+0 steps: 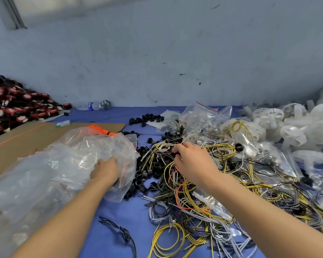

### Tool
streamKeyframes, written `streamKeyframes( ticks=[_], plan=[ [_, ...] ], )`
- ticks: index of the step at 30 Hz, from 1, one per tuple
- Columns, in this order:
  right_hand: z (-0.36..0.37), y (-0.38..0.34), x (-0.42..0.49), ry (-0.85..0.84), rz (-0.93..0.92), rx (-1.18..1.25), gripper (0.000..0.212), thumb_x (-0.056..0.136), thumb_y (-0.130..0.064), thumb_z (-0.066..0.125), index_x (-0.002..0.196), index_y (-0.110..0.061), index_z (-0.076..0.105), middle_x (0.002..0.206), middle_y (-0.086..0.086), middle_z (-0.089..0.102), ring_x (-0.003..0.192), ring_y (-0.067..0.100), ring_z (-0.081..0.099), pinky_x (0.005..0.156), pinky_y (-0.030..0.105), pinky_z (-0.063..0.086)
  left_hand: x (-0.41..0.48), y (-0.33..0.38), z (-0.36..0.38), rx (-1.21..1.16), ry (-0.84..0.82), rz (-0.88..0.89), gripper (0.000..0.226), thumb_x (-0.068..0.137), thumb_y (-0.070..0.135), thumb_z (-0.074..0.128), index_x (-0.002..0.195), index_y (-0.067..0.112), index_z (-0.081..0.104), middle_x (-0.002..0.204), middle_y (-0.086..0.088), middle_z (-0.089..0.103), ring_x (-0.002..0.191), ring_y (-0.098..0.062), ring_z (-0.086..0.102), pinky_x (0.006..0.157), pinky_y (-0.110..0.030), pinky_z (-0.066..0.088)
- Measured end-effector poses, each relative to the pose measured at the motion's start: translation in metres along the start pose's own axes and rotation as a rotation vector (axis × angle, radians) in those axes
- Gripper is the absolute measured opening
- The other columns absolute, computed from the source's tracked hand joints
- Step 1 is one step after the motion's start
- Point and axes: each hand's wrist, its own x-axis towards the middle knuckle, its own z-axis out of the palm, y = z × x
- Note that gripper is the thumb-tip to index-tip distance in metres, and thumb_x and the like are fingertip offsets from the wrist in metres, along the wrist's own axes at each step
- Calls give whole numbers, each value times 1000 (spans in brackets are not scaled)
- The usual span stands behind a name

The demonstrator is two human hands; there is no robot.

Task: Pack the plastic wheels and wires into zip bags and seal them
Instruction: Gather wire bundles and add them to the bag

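Observation:
A tangle of yellow, grey, black and orange wires (203, 198) covers the blue table at centre and right. My right hand (192, 161) reaches into its far side, fingers curled and pinching some wires near small black rings (149, 170). My left hand (105, 171) grips the crumpled heap of clear zip bags (67, 161) on the left. White plastic wheels (291, 127) are piled at the far right. More clear red-striped zip bags (203, 114) lie beyond the wires.
A brown cardboard sheet (22, 138) lies at left under the bags, with an orange wire bundle (101, 129) on it. Red and black parts (13, 105) are heaped at far left. A water bottle (90, 106) lies by the wall. A knotted black wire (123, 232) lies near me.

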Motion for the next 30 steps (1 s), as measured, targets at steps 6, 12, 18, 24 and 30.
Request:
streamKeyframes(
  ticks=[6,12,18,24,30],
  plan=[
    [-4,2,-10,18,13,12,36,104,-27,37,137,-24,51,134,1,53,122,24,50,100,41,41,2,-9,4,-37,51,44,47,90,0,37,136,10,39,124,-18,51,105,-34,55,88,-42,49],
    [-18,5,-16,85,11,64,36,103,-28,38,138,-25,50,133,1,54,120,24,51,98,41,43,-18,0,-29,-353,357,106,41,94,6,40,134,16,43,124,-11,57,95,-28,59,73,-42,50],
    [-42,10,-20,215,4,581,47,103,-45,40,146,-26,42,141,-4,52,121,9,53,105,38,46,-83,47,-119,-715,189,697,26,94,13,43,112,30,51,89,-2,63,82,-24,64,71,-37,51],
    [-95,36,-39,486,56,931,62,97,-68,30,144,-31,45,141,-18,50,122,-8,48,99,14,36,-144,88,-151,-941,-310,985,31,92,4,45,115,21,56,77,-2,60,70,-21,67,67,-22,53],
    [-114,77,-84,282,55,1071,28,99,-38,58,76,-28,69,71,-17,62,62,-3,57,58,8,44,-158,141,-114,-852,-144,979,32,97,0,41,107,27,55,75,-6,56,62,-22,54,59,-37,46]
  ],
)
